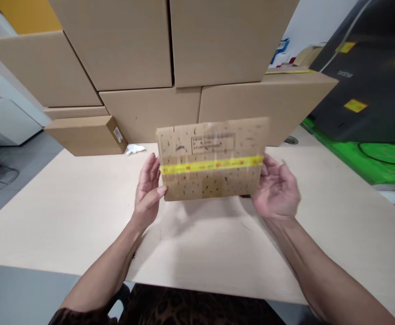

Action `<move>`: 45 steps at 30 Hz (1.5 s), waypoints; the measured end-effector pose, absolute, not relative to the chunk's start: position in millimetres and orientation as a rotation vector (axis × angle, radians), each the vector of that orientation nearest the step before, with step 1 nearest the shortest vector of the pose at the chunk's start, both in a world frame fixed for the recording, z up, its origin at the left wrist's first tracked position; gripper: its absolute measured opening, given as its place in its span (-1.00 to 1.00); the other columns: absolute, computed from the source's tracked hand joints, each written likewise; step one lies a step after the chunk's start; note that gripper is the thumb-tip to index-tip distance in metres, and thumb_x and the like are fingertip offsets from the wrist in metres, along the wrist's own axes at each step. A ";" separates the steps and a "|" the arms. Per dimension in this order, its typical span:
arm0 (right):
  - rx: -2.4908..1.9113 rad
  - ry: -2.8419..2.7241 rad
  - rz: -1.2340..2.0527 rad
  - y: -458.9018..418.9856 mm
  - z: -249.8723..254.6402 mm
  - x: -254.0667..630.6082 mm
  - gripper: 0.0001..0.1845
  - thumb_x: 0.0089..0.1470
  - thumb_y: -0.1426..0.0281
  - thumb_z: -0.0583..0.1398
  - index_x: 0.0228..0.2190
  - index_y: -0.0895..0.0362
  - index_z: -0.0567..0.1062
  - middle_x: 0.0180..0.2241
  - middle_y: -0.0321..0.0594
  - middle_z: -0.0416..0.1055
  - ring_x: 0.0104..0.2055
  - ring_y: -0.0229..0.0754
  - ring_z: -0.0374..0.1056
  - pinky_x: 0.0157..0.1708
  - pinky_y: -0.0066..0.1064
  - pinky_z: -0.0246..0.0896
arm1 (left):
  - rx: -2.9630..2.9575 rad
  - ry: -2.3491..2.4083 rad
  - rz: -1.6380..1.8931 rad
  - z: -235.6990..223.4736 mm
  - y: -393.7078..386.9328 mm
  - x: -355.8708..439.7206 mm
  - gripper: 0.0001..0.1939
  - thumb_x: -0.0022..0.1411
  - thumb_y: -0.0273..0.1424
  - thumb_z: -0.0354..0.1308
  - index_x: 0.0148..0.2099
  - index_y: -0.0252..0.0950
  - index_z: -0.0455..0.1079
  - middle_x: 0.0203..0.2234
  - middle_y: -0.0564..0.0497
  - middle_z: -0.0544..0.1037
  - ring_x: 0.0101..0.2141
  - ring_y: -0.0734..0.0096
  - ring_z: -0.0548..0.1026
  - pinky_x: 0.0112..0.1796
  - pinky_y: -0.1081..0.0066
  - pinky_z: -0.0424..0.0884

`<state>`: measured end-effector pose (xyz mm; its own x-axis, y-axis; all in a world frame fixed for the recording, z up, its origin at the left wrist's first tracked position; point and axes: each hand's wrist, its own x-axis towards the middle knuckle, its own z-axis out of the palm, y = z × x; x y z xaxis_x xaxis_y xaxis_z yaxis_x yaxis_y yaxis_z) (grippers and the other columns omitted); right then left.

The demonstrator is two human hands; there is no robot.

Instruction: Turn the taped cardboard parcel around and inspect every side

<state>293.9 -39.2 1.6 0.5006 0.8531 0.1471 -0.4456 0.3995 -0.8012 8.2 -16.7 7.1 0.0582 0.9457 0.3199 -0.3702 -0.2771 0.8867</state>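
I hold a small cardboard box [213,158] above the pale table [65,216], its broad face turned toward me. A strip of yellow tape runs across its middle, and a label sits near its top edge. My left hand [148,189] grips the box's left edge, thumb on the front face. My right hand [275,189] cups the right edge, with the fingers behind the box. The box looks slightly blurred.
Several large plain cardboard boxes [170,67] are stacked along the table's far side. A flat smaller box [85,134] with a white label lies at the left, a crumpled white scrap [134,149] beside it. Green flooring [363,153] shows at the right.
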 end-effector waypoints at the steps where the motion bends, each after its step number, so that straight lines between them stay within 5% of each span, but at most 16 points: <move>1: -0.744 -0.600 0.874 -39.6 4.1 296.6 -0.74 0.16 0.04 0.29 -0.27 -0.09 0.68 -0.20 -0.23 0.69 -0.09 0.01 0.58 -0.09 -0.11 0.51 | 1.213 0.645 1.529 9.4 -17.1 6.2 -0.22 0.08 -0.14 0.51 0.35 0.07 0.42 0.37 0.04 0.47 0.47 -0.07 0.23 0.45 0.02 0.15; 5: -0.782 -0.581 0.917 -37.1 2.7 300.8 -0.74 0.13 0.04 0.31 -0.36 -0.08 0.68 -0.25 -0.23 0.70 -0.17 -0.04 0.58 -0.16 -0.17 0.52 | 1.162 0.628 1.513 13.8 -15.4 3.5 -0.38 0.20 -0.04 0.40 0.29 0.02 0.48 0.31 0.00 0.52 0.44 -0.08 0.27 0.41 -0.02 0.23; 12: -0.955 -0.631 0.949 -34.7 -8.5 285.0 -0.69 -0.03 0.09 0.42 -0.27 -0.02 0.74 -0.18 -0.24 0.69 -0.09 -0.11 0.54 -0.11 -0.29 0.41 | 1.110 0.894 1.410 -0.1 -9.7 9.8 -0.33 0.14 0.00 0.47 0.24 -0.11 0.49 0.30 -0.16 0.53 0.40 -0.15 0.35 0.41 -0.17 0.19; 21: -1.140 -0.625 1.076 -33.5 -16.5 288.5 -0.60 -0.12 0.07 0.47 -0.20 -0.09 0.72 -0.05 -0.27 0.67 0.00 -0.04 0.49 -0.18 -0.27 0.33 | 0.996 1.075 1.236 -7.6 -8.5 15.7 -0.33 0.19 -0.05 0.44 0.25 -0.24 0.50 0.35 -0.21 0.50 0.42 -0.17 0.31 0.43 -0.12 0.14; 28: -0.839 -0.632 0.912 -38.3 1.4 289.5 -0.60 0.09 0.02 0.34 -0.10 -0.06 0.69 -0.09 -0.26 0.66 0.07 -0.07 0.51 0.04 -0.21 0.45 | 1.176 0.685 1.388 2.3 -9.4 8.6 -0.35 0.06 -0.25 0.45 0.23 -0.01 0.53 0.32 0.00 0.52 0.41 -0.12 0.30 0.40 -0.09 0.23; 31: -0.764 -0.651 0.889 -40.7 10.4 294.7 -0.58 0.19 -0.02 0.26 -0.13 -0.01 0.70 -0.23 -0.22 0.65 -0.05 -0.09 0.56 0.03 -0.20 0.51 | 1.186 0.589 1.481 5.6 -11.3 3.3 -0.37 0.04 -0.19 0.43 0.21 -0.04 0.55 0.26 -0.02 0.54 0.39 -0.14 0.31 0.39 -0.10 0.23; 37: -0.856 -0.567 0.963 -32.4 -6.1 295.1 -0.66 0.12 0.03 0.32 -0.23 -0.01 0.70 -0.18 -0.22 0.71 -0.12 -0.10 0.59 -0.15 -0.27 0.54 | 1.096 0.759 1.414 5.8 -8.2 10.0 -0.41 0.25 0.07 0.31 0.21 -0.09 0.49 0.25 -0.11 0.55 0.33 -0.08 0.40 0.32 -0.10 0.29; 45: -1.031 -0.674 0.953 -35.6 -7.3 291.9 -0.70 0.07 0.07 0.39 -0.25 -0.01 0.72 -0.20 -0.21 0.68 -0.12 -0.07 0.57 -0.18 -0.26 0.45 | 1.083 1.009 1.398 3.2 -7.0 13.4 -0.46 0.23 0.18 0.31 -0.08 -0.19 0.63 -0.01 -0.10 0.72 0.13 -0.01 0.58 0.15 0.05 0.45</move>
